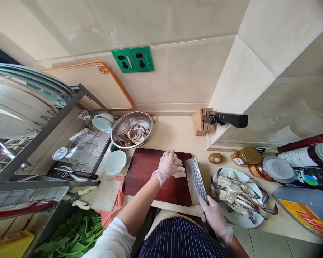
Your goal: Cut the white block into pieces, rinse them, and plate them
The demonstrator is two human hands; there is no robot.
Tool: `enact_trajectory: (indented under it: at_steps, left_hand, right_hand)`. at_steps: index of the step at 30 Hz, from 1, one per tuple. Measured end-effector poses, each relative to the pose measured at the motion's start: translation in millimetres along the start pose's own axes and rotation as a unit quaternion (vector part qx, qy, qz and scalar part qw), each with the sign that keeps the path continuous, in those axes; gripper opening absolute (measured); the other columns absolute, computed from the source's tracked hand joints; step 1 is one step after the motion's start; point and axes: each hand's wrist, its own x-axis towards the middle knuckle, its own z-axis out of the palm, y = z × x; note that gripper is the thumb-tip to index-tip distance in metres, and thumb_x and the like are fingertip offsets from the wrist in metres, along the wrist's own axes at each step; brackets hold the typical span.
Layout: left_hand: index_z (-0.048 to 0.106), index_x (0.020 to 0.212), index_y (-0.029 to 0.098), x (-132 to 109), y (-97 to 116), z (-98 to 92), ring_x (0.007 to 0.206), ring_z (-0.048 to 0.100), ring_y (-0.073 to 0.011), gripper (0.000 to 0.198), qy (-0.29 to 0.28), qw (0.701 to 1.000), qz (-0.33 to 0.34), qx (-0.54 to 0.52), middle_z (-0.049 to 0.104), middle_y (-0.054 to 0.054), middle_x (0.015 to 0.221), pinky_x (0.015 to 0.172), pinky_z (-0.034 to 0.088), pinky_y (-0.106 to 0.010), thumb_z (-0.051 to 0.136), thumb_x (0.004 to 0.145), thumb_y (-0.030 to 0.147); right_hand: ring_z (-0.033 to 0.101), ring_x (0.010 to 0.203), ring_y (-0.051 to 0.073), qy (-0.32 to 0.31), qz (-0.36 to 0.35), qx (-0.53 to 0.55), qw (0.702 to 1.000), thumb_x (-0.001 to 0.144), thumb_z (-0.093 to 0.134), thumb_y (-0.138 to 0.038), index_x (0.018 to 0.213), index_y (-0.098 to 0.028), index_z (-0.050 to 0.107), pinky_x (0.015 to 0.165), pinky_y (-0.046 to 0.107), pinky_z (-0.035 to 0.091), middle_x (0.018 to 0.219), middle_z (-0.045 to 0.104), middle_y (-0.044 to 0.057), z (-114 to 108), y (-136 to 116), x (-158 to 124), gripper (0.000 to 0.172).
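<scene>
My left hand [167,166], in a clear glove, curls over a stack of white food slices [180,175] on the dark red cutting board [145,175]. The hand partly covers the slices, and I cannot tell what food they are. In my right hand [214,216], also gloved, is the handle of a cleaver [196,175]. Its broad blade lies along the board's right edge, just to the right of the slices. A plate [242,224] of cut crab [235,190] stands to the right of the cleaver.
Behind the board is a steel colander [117,125] holding crab shell pieces. A small pale bowl [115,162] stands at its left, near the dish rack [43,136]. A knife block [200,123], a kiwi [215,158] and several jars line the back right. Leafy greens [72,233] lie low at left.
</scene>
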Motion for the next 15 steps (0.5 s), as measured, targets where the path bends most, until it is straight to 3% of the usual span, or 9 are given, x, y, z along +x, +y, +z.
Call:
enact_trajectory:
  at_steps: [3,7,11,15]
  left_hand:
    - [0.036,0.134,0.024,-8.8,6.6,0.9,0.119,0.041,-0.0355,0.108,-0.029,0.997,0.021,0.066,0.042,-0.015,0.134,0.095,0.037,-0.047,0.084,0.042,0.052]
    - [0.039,0.133,0.025,-20.0,6.5,4.0,0.121,0.038,-0.0393,0.100,-0.040,0.991,0.051,0.116,0.041,-0.017,0.134,0.094,0.036,-0.050,0.084,0.046,0.046]
    - [0.040,0.134,0.025,-36.8,-15.2,2.3,0.118,0.042,-0.0372,0.091,-0.024,0.993,0.016,0.117,0.045,-0.016,0.131,0.094,0.036,-0.048,0.081,0.054,0.035]
    - [0.025,0.143,0.028,-51.1,-36.2,-7.9,0.121,0.042,-0.0353,0.108,-0.031,0.993,0.007,0.115,0.044,-0.014,0.135,0.098,0.034,-0.047,0.082,0.051,0.033]
  right_hand:
    - [0.043,0.035,0.010,0.017,-0.023,-0.058,0.998,0.082,0.042,-0.048,0.071,-0.023,0.043,0.041,0.023,0.034,0.048,0.043,-0.008,9.3,-5.4,6.8,0.027]
    - [0.052,0.042,0.013,0.027,-0.052,-0.199,0.978,0.088,0.037,-0.041,0.080,-0.022,0.053,0.046,0.024,0.035,0.058,0.057,-0.002,16.0,-19.8,7.4,0.026]
    - [0.063,0.071,0.017,-0.009,-0.126,-0.363,0.923,0.091,0.037,-0.031,0.085,-0.019,0.059,0.058,0.024,0.035,0.081,0.070,0.007,21.5,-36.9,2.1,0.026]
    - [0.065,0.077,0.019,-0.012,-0.147,-0.465,0.873,0.094,0.033,-0.034,0.100,-0.019,0.061,0.060,0.024,0.037,0.089,0.072,0.009,27.3,-50.2,2.4,0.032]
